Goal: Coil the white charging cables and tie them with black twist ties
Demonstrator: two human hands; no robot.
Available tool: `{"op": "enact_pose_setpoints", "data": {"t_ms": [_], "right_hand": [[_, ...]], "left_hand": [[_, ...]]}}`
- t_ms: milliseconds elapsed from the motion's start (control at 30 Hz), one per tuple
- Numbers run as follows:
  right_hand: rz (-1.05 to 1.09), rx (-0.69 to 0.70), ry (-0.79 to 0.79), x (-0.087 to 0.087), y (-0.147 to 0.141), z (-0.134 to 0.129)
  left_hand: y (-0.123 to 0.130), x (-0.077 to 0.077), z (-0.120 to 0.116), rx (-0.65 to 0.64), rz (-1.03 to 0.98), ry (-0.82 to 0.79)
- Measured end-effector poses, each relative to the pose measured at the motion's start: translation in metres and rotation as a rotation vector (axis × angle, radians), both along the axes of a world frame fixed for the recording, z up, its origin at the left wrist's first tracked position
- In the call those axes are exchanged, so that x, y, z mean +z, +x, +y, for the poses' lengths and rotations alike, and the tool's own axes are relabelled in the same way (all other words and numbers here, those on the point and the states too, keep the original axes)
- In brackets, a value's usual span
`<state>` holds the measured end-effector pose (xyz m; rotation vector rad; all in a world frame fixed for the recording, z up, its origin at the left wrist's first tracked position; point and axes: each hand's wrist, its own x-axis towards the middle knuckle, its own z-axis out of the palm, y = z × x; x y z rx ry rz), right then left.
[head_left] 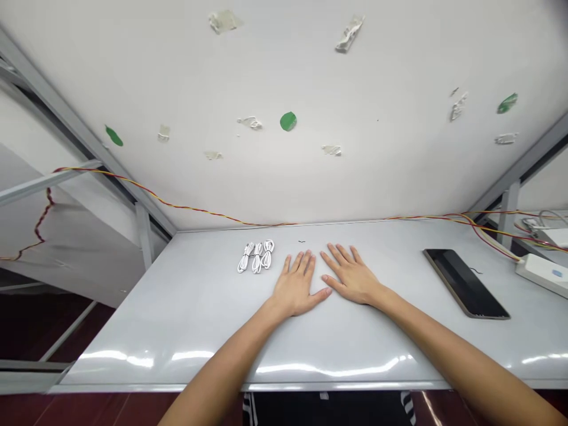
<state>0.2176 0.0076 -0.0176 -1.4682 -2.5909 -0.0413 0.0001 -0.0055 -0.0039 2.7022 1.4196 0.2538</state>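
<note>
My left hand (296, 285) lies flat on the white table top (177, 325), fingers spread and holding nothing. Just left of it are several small coils of white cable (256, 257), tied side by side and not touching the hand. My right hand (350, 276) rests palm down close to my left hand, also spread and holding nothing. The nearest thing to its right is a black tablet with a gold-coloured edge (465, 283), lying flat and tilted in the view.
A white power strip (542, 275) sits at the table's right edge, with a red and yellow twisted wire (155, 198) running along the wall behind the table. Grey metal frame bars (75, 127) flank the table. Scraps of tape and green patches mark the wall.
</note>
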Motion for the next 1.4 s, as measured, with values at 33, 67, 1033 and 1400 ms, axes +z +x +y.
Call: {"op": "enact_pose_setpoints", "data": {"t_ms": [33,67,1033,1400], "right_hand": [[0.002,-0.001,-0.004,-0.0001,0.0001,0.0001],[0.004,-0.001,-0.008,0.0,0.0001,0.0001],[0.004,-0.012,-0.044,0.0032,-0.0008,-0.0011],[-0.014,-0.024,-0.071,0.005,-0.0018,-0.0012]], "left_hand": [[-0.0001,0.0,0.0001,-0.002,0.001,-0.002],[-0.0001,0.0,0.0002,-0.002,0.003,-0.006],[0.0007,0.0008,-0.0008,0.011,-0.004,-0.016],[0.0006,-0.0007,-0.0001,0.01,0.013,-0.021]]}}
